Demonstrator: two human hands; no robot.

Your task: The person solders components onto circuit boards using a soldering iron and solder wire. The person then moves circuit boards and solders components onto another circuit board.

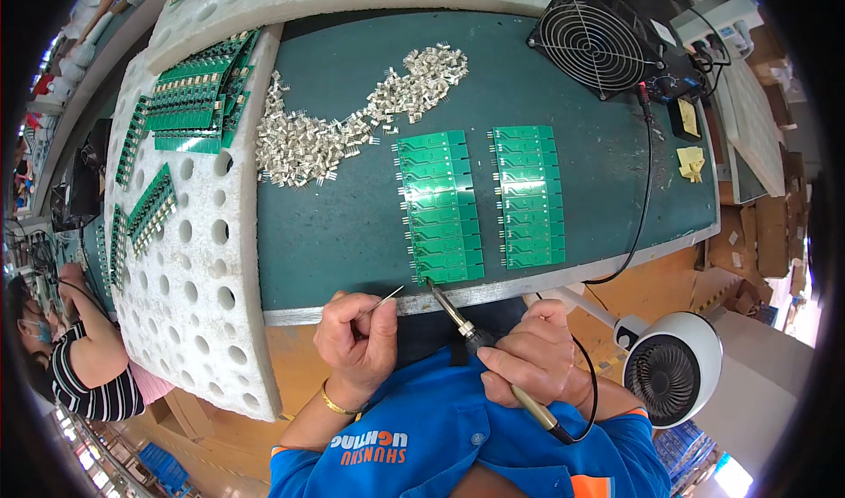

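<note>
Right hand (532,355) wrapped fully around the handle of a soldering iron (450,309), fingers curled tight; tip points ahead and left of the fist, at the near left corner of a green board panel (440,208). Whether it touches: cannot tell. Left hand (356,333) pinches a thin wire (388,296), probably solder, between thumb and fingers; wire end lies just left of the iron tip, apart from it. Pins (407,234) line the panel's left edge, ahead of both grips. Judgement: heat pin and board together, feed wire into the joint, withdraw wire before iron, avoid bridging neighbours.
</note>
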